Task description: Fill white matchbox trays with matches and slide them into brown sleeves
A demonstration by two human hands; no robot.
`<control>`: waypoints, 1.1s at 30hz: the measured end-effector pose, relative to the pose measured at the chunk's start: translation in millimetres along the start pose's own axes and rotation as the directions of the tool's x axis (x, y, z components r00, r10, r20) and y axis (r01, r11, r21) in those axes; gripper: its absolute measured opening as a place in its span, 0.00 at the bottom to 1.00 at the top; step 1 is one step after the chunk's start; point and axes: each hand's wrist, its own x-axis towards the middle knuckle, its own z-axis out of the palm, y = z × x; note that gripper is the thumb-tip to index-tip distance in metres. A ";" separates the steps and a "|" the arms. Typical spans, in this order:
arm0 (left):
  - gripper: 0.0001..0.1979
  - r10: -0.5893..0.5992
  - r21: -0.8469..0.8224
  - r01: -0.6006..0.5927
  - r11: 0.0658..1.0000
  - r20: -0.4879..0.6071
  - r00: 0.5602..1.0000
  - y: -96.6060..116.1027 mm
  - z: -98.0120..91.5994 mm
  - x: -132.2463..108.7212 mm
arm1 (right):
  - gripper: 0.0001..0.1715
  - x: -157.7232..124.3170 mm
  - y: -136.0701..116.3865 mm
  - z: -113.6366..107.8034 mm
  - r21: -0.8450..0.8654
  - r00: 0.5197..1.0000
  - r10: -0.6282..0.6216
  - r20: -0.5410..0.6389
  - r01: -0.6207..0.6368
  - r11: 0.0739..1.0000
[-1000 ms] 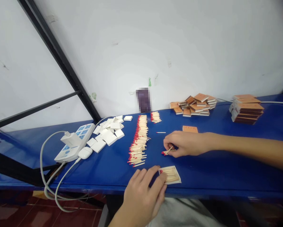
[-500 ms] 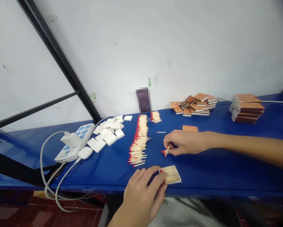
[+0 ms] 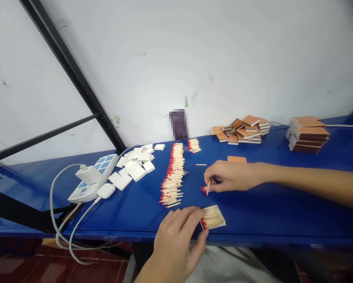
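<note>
My left hand (image 3: 178, 237) steadies a small white matchbox tray (image 3: 222, 218) near the table's front edge, fingers at its far left corner and thumb at the near side. Several matches (image 3: 213, 216) lie side by side in the tray, red heads toward that hand. Beyond it, my right hand (image 3: 233, 176) pinches a small bunch of matches (image 3: 206, 190), their red heads pointing left; its fingers partly hide them. A long row of matches (image 3: 174, 173) runs across the table to the left. One loose match (image 3: 200, 164) lies past my right hand, near an orange matchbox sleeve (image 3: 237, 159).
White trays (image 3: 135, 169) are heaped at left, beside a power strip (image 3: 95, 179) with cables and a white earphone case (image 3: 106, 190). A smaller match pile (image 3: 194, 145) lies farther back. Orange matchboxes (image 3: 247, 129) are heaped at the wall, with a matchbox stack (image 3: 307, 135) at right.
My left index finger has lifted from over the matches to the tray's edge, showing more red heads. My right hand has barely moved and still pinches its bunch.
</note>
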 end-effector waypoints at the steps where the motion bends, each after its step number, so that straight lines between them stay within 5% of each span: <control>1: 0.15 0.002 0.001 -0.002 1.000 -0.002 1.000 -0.1 0.2 -0.3 | 0.11 0.0 -0.8 -1.1 0.001 1.000 0.003 0.001 -0.003 1.000; 10: 0.14 0.008 0.018 -0.008 1.000 -0.005 1.000 -1.7 1.8 0.6 | 0.15 0.6 -0.5 -6.4 -0.024 1.000 0.015 0.027 -0.014 1.000; 19: 0.13 0.013 0.025 -0.013 1.000 -0.012 1.000 -1.7 0.9 0.5 | 0.09 -7.9 -8.8 -6.7 -0.338 0.997 -0.037 0.069 0.058 0.939; 33: 0.13 0.023 0.032 -0.023 0.999 -0.014 1.000 -1.3 2.6 0.3 | 0.11 -8.6 -15.2 -1.3 -0.506 0.995 -0.064 0.075 0.094 0.858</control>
